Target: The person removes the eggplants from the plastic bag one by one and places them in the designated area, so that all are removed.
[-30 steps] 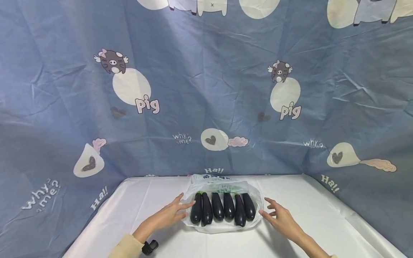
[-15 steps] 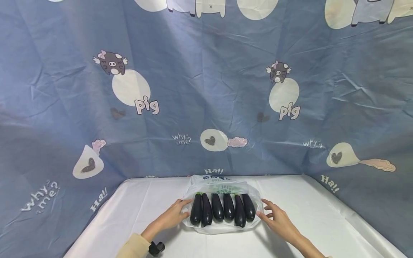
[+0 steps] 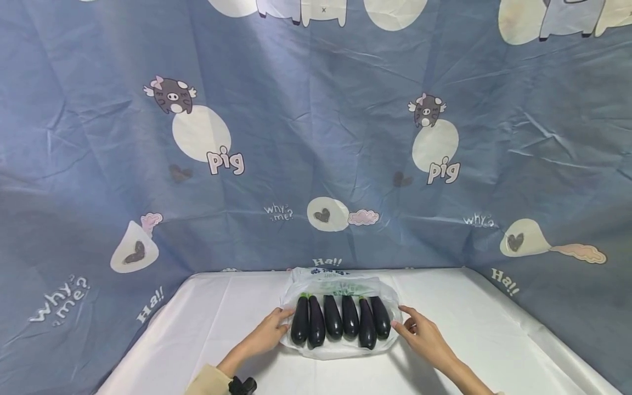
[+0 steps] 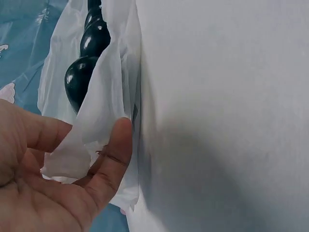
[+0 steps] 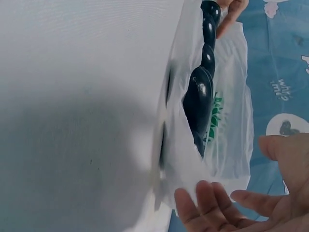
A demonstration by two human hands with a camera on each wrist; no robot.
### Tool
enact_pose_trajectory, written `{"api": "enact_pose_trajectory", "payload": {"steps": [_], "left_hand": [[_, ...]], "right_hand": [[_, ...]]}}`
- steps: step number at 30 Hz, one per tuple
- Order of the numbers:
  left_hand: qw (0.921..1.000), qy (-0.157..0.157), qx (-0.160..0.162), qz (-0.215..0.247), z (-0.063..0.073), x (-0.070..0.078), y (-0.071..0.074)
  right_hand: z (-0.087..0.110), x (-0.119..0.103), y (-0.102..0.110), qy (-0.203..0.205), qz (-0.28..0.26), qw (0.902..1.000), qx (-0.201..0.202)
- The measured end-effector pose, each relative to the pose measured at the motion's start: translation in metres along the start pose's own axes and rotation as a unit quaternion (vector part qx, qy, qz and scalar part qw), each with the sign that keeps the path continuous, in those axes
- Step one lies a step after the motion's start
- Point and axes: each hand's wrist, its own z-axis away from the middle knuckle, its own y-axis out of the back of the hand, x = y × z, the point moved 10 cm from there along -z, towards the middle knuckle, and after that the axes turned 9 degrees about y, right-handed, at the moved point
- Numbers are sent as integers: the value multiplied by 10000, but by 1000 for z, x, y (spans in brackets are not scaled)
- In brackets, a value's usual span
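A white translucent plastic bag (image 3: 331, 352) lies on the white table, its front turned open. Several dark, glossy eggplants (image 3: 333, 318) rest side by side in it. At the bag's left end, my left hand (image 3: 265, 332) holds the plastic; in the left wrist view a fold of the bag sits between the thumb and fingers. My right hand (image 3: 425, 338) is at the other end, with fingertips (image 5: 205, 191) touching or very near the bag's edge and fingers loosely bent. Contact on that side is hard to judge. Both hands are beside the eggplants, not on them.
The white cloth-covered table (image 3: 494, 329) spreads to both sides of the bag. Behind it hangs a blue curtain (image 3: 276, 164) printed with pigs and words. A black wrist-worn device (image 3: 242, 385) shows at the left sleeve.
Both hands have moved inward to the bag's ends, the left one from fingers spread over its edge to holding the plastic. The eggplants look unmoved.
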Motion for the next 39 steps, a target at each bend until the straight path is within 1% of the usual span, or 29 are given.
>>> {"api": "enact_pose_trajectory", "payload": {"steps": [4,8,14,21,25,31,34,39], "left_hand": [[9999,125,-13,101,-1,-1,-2],[9996,217,66,192,-2,-2,-2],[9994,140,288,133,-2,-2,1],[9992,122,310,229,-3,-2,3],[9992,77,294,245,-3,-1,2],[9990,123,233,352,-2,-3,1],[9989,154,254,359,-1,-3,1],[9989,71,285,355,0,-1,1]], "right_hand": [[-1,-1,1,-9,-54,9999,87],[-2,-4,2,15,-160,9998,142],[-7,-9,5,33,-382,9990,249],[-14,-16,4,5,-694,9969,363],[-17,-19,0,41,-754,9964,395],[-18,-19,-10,-21,-726,9967,360],[-17,-23,-16,42,-676,9972,318],[-14,-28,-25,135,-609,9975,344]]}}
